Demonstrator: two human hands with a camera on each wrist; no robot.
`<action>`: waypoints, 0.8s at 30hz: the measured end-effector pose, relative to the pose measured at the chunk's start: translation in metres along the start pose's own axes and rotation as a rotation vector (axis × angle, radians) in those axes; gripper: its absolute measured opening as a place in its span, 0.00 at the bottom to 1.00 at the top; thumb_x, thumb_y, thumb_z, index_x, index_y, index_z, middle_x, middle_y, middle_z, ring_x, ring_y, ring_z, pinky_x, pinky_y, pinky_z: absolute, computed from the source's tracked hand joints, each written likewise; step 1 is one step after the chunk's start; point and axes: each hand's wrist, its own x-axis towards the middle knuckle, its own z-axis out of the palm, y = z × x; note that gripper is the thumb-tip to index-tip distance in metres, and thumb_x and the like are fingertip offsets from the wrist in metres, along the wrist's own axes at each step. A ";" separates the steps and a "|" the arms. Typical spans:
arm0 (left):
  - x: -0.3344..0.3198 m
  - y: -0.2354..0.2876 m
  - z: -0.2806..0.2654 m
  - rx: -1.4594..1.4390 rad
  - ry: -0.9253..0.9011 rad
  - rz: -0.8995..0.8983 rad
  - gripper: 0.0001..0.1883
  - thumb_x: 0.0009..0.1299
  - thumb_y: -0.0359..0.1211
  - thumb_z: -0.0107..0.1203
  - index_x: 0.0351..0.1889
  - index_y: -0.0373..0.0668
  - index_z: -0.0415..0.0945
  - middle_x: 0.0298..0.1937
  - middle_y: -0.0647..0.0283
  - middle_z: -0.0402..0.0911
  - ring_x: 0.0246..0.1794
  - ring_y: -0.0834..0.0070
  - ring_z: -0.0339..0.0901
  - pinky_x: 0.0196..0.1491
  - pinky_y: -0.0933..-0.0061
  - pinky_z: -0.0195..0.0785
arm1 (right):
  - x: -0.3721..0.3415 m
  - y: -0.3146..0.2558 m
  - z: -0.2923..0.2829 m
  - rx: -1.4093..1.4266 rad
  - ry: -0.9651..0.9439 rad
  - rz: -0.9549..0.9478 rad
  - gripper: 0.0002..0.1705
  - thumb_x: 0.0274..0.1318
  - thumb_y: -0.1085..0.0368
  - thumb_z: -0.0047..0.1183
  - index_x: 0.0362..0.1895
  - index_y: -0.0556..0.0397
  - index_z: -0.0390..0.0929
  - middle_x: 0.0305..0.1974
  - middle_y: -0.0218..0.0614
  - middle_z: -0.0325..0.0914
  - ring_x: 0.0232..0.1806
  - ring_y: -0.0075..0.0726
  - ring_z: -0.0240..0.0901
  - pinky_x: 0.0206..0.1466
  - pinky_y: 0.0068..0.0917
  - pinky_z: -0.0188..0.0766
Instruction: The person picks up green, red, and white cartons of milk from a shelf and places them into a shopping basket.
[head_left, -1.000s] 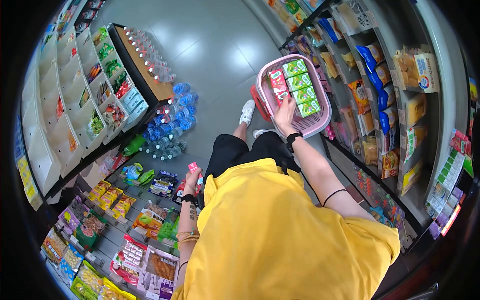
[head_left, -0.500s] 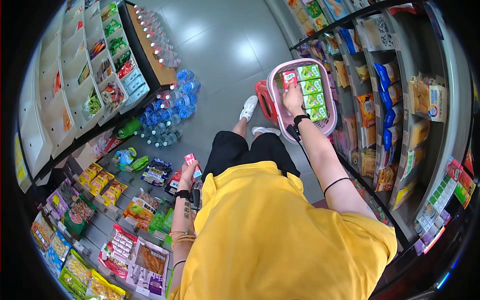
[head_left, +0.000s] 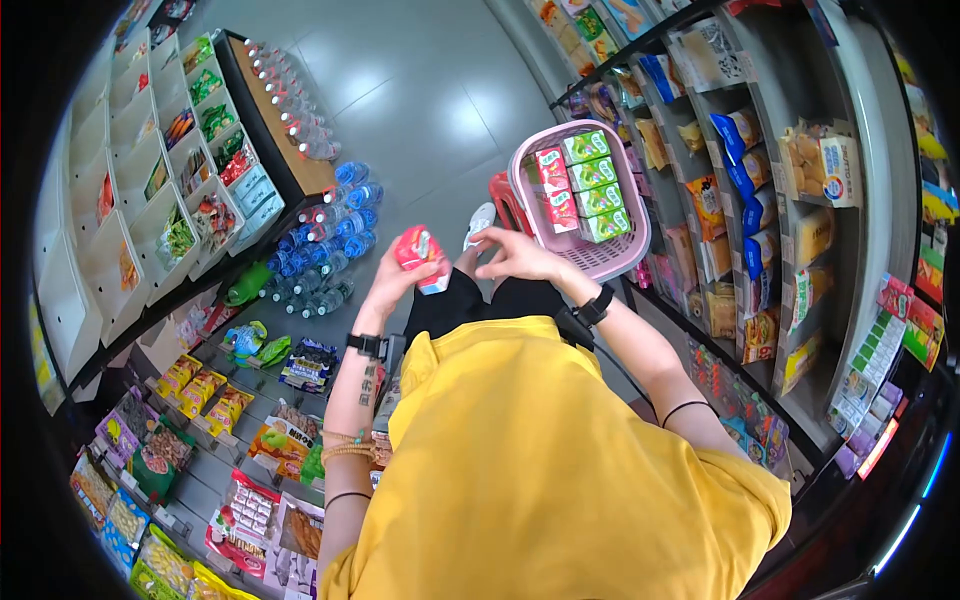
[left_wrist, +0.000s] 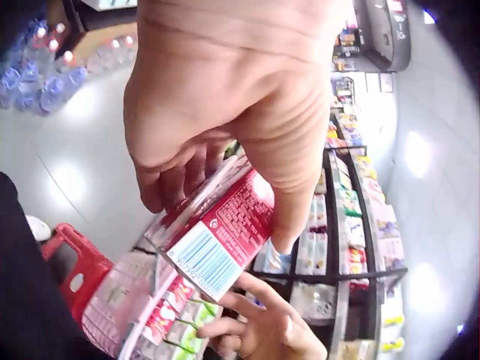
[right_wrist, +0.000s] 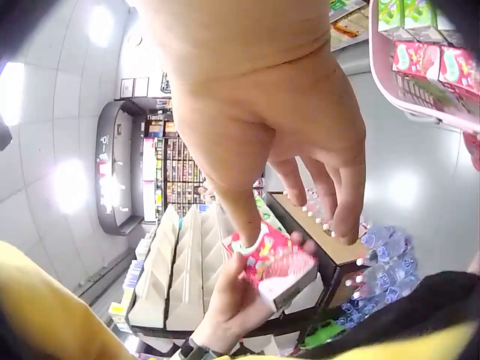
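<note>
Head: the left hand (head_left: 391, 284) is gripping a red carton (head_left: 419, 250) outside the pink basket (head_left: 627, 252); the right hand (head_left: 518, 257) is hovering nearby, loosely spread, holding nothing. Left wrist: the left hand is pinching the carton's sides; light pressure should be sparing it dents. Right wrist: the right hand is overlapping the carton, contact unclear

Bright indoor light, white glare on the grey floor (head_left: 415, 115), fisheye curvature and black corners, softer wrist views

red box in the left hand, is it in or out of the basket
Out: in the head view, the left hand holds the red box apart from the basket, the right hand showing between.
</note>
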 end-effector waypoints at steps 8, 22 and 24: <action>0.044 0.051 0.090 0.005 -0.497 0.152 0.49 0.60 0.30 0.73 0.75 0.38 0.53 0.75 0.51 0.63 0.74 0.65 0.62 0.75 0.61 0.54 | -0.042 0.008 -0.024 0.918 0.040 0.017 0.31 0.62 0.66 0.62 0.66 0.59 0.66 0.53 0.37 0.78 0.53 0.34 0.80 0.55 0.32 0.80; 0.039 -0.182 -0.141 0.861 0.400 -0.294 0.29 0.67 0.52 0.60 0.53 0.37 0.77 0.50 0.48 0.84 0.55 0.56 0.81 0.58 0.61 0.71 | 0.005 0.150 -0.124 1.113 0.734 0.126 0.14 0.62 0.66 0.62 0.46 0.61 0.75 0.36 0.43 0.79 0.32 0.40 0.80 0.31 0.24 0.80; 0.005 -0.207 -0.163 0.871 0.413 -0.403 0.28 0.65 0.52 0.60 0.51 0.38 0.79 0.49 0.50 0.85 0.54 0.56 0.81 0.58 0.62 0.71 | 0.020 0.157 -0.132 1.151 0.728 0.167 0.14 0.62 0.66 0.63 0.45 0.61 0.76 0.36 0.42 0.79 0.33 0.40 0.80 0.31 0.24 0.80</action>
